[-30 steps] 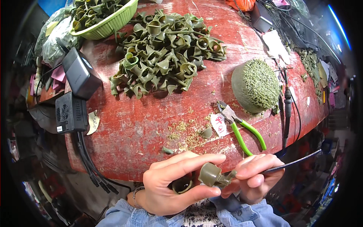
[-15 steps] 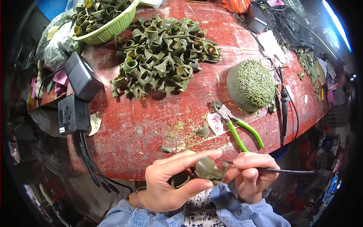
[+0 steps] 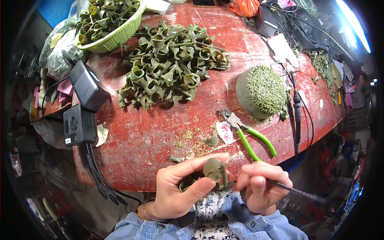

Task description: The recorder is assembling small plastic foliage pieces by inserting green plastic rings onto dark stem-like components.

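My left hand is closed round an olive-green moulded piece with a rounded body and a narrow arm, held up between thumb and forefinger. More green material shows in the palm behind the thumb, partly hidden by the fingers. My right hand pinches a thin dark rod-like tool, whose back end slopes down to the right, slightly blurred. The tool's working tip is hidden by the fingers, which are a little apart from the piece. Beyond my hands lie green-handled cutting pliers and a small green scrap.
A heap of similar green pieces covers the far middle of the red table. At far left stands a full green basket, at right a tub of green shavings. A corded pen-like tool lies right; black devices stand left.
The green piece has turned in my left hand and shifted a little left. My right hand has drawn slightly away from it, and the tool's back end has dipped.
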The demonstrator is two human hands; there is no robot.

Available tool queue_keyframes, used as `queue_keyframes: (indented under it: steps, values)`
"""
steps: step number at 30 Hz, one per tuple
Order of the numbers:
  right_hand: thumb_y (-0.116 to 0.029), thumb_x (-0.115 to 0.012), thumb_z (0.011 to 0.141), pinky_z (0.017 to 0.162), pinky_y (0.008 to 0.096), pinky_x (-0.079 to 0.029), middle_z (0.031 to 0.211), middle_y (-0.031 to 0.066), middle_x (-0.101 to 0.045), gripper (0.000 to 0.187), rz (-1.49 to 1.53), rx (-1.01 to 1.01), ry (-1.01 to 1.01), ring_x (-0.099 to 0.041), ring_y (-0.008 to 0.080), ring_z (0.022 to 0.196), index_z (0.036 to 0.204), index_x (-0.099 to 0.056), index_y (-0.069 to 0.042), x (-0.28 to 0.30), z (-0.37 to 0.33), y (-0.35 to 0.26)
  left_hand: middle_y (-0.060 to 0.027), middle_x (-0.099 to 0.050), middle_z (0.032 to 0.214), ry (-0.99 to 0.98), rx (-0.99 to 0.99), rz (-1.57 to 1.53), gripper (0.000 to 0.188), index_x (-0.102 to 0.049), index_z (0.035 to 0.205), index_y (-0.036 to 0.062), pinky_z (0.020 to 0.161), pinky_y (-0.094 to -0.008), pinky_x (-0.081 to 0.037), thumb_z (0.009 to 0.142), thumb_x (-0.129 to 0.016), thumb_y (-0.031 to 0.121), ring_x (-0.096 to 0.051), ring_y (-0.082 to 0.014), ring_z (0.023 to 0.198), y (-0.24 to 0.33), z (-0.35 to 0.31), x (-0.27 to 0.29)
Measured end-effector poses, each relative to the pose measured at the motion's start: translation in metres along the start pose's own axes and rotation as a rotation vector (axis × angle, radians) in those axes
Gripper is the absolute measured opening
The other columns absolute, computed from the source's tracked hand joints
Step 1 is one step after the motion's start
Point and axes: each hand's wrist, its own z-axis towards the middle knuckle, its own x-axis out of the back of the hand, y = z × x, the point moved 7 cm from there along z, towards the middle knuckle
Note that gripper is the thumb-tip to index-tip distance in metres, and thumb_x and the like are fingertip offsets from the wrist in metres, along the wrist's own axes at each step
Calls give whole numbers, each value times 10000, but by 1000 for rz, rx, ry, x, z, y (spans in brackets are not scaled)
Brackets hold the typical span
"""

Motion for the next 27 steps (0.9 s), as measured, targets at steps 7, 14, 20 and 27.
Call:
queue_keyframes:
  steps: [7,14,20,27]
  values:
    - [-15,-617,767,535,223,-456,750,118,-599,160,-288,13,-11,-564,135,608,922,-615,21,-2,11,-7,-56,-568,805,99,-294,465,407,-602,966,-39,617,-195,-387,639,-766,140,-509,-82,707,16,2,7]
    - [24,-601,765,527,205,-456,821,117,-542,212,-19,-296,55,-557,110,617,972,-570,51,-7,2,18,-47,-583,819,106,-278,450,397,-594,978,-31,643,-194,-404,640,-762,94,-517,-75,721,17,0,8]
    - [19,-578,788,537,210,-464,859,125,-535,199,1,-281,-80,-569,118,621,982,-555,60,-14,4,21,7,-598,805,72,-206,245,353,-599,1048,42,586,-165,-403,713,-708,69,-499,-25,662,4,1,12]
    - [26,-570,791,534,204,-458,836,110,-524,166,57,-294,-66,-575,119,615,952,-558,63,-20,7,22,30,-556,751,81,-297,263,325,-600,1051,45,549,-156,-379,740,-685,86,-464,-20,599,9,4,18]
